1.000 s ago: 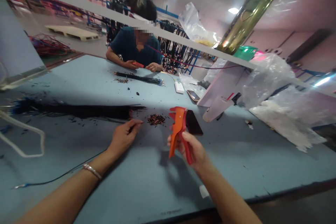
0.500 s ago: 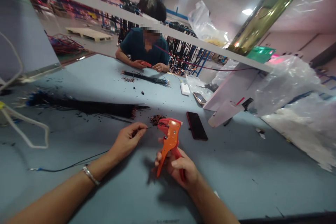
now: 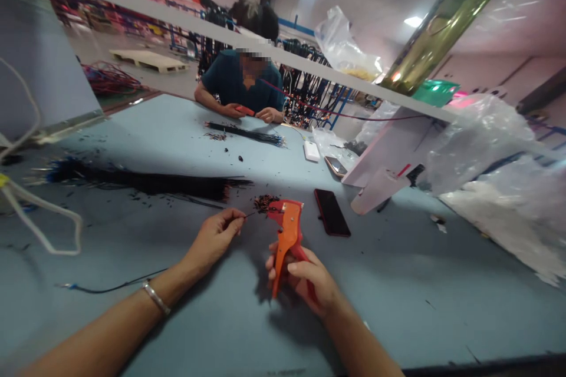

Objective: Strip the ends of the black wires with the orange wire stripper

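Observation:
My left hand [image 3: 219, 238] pinches a thin black wire [image 3: 119, 286] close to one end. That end pokes out toward the stripper's jaws, and the other end, with a blue terminal, lies on the table to the left. My right hand [image 3: 305, 280] is wrapped round the handles of an orange and red wire stripper [image 3: 289, 227], held upright with its head turned left. A small gap separates the wire tip from the jaws. Just behind the jaws lies a pile of short cut insulation bits [image 3: 264, 202]. A thick bundle of black wires [image 3: 150, 184] stretches across the table behind my left hand.
A dark phone [image 3: 331, 212] lies right of the stripper. Across the table [image 3: 398, 283], a person [image 3: 241, 85] handles a red tool near a smaller wire bundle [image 3: 247, 133]. A shelf upright [image 3: 389, 144] and plastic bags [image 3: 481, 135] stand at right; a white cable [image 3: 48, 238] loops at left.
The stripper has shifted slightly right and its handles look a little closer together. My left hand has moved slightly left with the wire, whose tip stays left of the jaws.

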`<state>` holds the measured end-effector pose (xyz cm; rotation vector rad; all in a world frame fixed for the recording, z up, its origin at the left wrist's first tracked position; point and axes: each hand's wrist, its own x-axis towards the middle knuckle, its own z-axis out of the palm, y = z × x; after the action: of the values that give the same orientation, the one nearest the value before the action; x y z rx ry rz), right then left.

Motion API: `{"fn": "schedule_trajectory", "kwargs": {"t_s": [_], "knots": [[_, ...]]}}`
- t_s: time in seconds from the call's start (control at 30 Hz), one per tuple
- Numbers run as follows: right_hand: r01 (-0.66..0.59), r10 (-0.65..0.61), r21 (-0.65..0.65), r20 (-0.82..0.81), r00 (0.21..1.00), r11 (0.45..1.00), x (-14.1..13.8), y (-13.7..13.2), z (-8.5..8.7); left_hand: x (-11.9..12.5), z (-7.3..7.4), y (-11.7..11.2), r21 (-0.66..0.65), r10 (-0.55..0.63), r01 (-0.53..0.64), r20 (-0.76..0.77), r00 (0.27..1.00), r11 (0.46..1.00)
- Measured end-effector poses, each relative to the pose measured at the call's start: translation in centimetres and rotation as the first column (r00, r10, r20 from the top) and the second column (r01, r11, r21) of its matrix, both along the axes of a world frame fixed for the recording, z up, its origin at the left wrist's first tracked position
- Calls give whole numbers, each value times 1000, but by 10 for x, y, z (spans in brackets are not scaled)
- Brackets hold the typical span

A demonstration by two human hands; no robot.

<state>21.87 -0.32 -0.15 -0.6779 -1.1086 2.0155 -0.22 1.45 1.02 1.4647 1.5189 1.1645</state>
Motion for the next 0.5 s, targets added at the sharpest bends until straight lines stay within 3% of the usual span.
{"fn": "schedule_trajectory", "kwargs": {"t_s": [0.17, 0.33, 0.5], "knots": [[-36, 26, -126, -81, 996, 991, -4, -3, -2, 0, 5, -5, 57, 41, -37, -55, 998, 998], [-142, 105, -194, -191, 976, 971, -1, -1, -2, 2, 3, -7, 87, -24, 31, -84, 996, 996], [-202, 173, -171, -171, 970, 964, -1, -3, -4, 1, 1, -5, 134, -64, 71, -51, 997, 988]]}}
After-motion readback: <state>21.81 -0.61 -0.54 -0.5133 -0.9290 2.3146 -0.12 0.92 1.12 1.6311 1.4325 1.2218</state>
